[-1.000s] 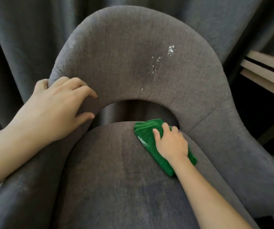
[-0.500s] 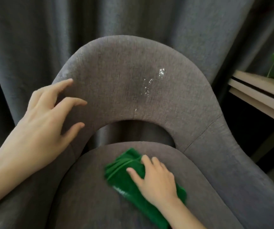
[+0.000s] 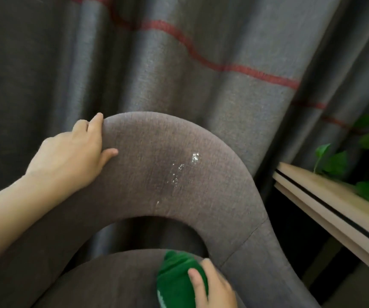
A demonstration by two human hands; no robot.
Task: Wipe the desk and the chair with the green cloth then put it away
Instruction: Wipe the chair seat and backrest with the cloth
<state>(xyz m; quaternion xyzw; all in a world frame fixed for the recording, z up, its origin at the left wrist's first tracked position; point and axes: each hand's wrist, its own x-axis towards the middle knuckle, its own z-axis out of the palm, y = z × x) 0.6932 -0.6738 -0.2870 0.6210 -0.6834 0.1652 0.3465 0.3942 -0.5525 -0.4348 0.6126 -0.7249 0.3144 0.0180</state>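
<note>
A grey upholstered chair point(image 3: 201, 196) fills the lower half of the view, with a curved backrest and a gap above the seat. Shiny wet spots point(image 3: 179, 170) and a dark damp patch mark the backrest's middle. My left hand point(image 3: 72, 152) grips the top left edge of the backrest, fingers over the back and thumb on the front. My right hand point(image 3: 214, 287) presses the folded green cloth point(image 3: 177, 283) onto the rear of the seat, at the bottom edge of the view. The desk point(image 3: 325, 203), light wood, juts in from the right.
Grey curtains point(image 3: 179, 63) with a thin red stripe hang close behind the chair. A green leafy plant point(image 3: 356, 165) sits on the desk at the right edge. A dark gap lies between chair and desk.
My left hand went from an open reach to a grip on the backrest's top edge. The view tilted up, so the seat, cloth and right hand dropped to the bottom edge.
</note>
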